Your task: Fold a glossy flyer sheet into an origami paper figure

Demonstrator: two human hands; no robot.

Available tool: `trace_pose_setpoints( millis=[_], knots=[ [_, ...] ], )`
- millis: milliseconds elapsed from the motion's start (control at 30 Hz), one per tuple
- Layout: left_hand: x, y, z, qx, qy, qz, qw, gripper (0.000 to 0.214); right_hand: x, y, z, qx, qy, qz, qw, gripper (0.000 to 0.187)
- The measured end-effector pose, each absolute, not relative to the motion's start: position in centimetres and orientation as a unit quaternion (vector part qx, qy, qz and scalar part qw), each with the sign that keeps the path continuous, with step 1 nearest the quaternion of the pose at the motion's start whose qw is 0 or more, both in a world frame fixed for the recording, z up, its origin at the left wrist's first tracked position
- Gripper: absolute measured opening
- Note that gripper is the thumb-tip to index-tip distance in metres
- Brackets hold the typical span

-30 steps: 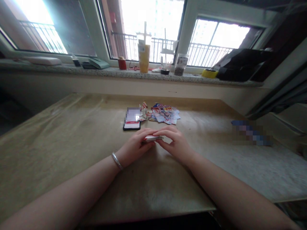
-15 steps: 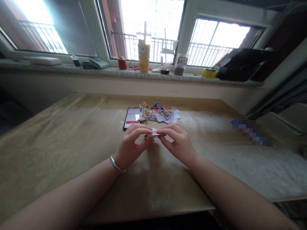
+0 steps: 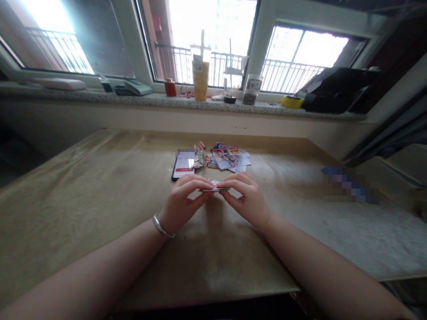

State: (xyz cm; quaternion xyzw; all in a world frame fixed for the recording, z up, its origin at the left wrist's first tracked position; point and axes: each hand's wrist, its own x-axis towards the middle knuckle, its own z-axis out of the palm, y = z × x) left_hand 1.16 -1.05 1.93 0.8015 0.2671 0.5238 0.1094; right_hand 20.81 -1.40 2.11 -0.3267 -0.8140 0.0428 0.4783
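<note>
Between my two hands is a small piece of folded paper (image 3: 215, 189), white with red print, held a little above the table. My left hand (image 3: 185, 193), with a silver bangle at the wrist, pinches its left end between thumb and fingers. The right end is pinched the same way by my right hand (image 3: 247, 195). Fingertips cover much of the paper. Just beyond lie a phone (image 3: 184, 164) with a lit screen, several small folded paper pieces (image 3: 201, 158) and a pile of printed paper sheets (image 3: 231, 158).
A yellowish cover spreads over the table (image 3: 133, 249). A blurred blue item (image 3: 348, 184) lies at the right. On the stone windowsill (image 3: 150, 101) stand a yellow drink cup (image 3: 200, 80), a red jar (image 3: 170, 88), a clear container (image 3: 251, 90) and a black bag (image 3: 333, 91).
The folded paper looks flatter between my fingers, and my left thumb has risen slightly against it. Both arms stay in nearly the same place.
</note>
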Motion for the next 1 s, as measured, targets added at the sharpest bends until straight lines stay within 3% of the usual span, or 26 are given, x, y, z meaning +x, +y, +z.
trace_pose_setpoints(
  millis=[433,700,1000],
  knots=[
    [1.23,-1.11,2.04,0.796,0.262,0.526,0.141,0.005,20.76,-1.65,2.55,-0.313,-0.806,0.072,0.497,0.01],
    [1.19,-1.11,1.97,0.817,0.261,0.506,0.096,0.009,20.71,-1.89,2.57,-0.324,-0.81,0.046,0.487,0.008],
    [1.19,-0.88,1.85,0.796,0.279,0.519,0.137,0.002,20.66,-1.62,2.48,-0.315,-0.807,0.063,0.495,0.005]
  ],
)
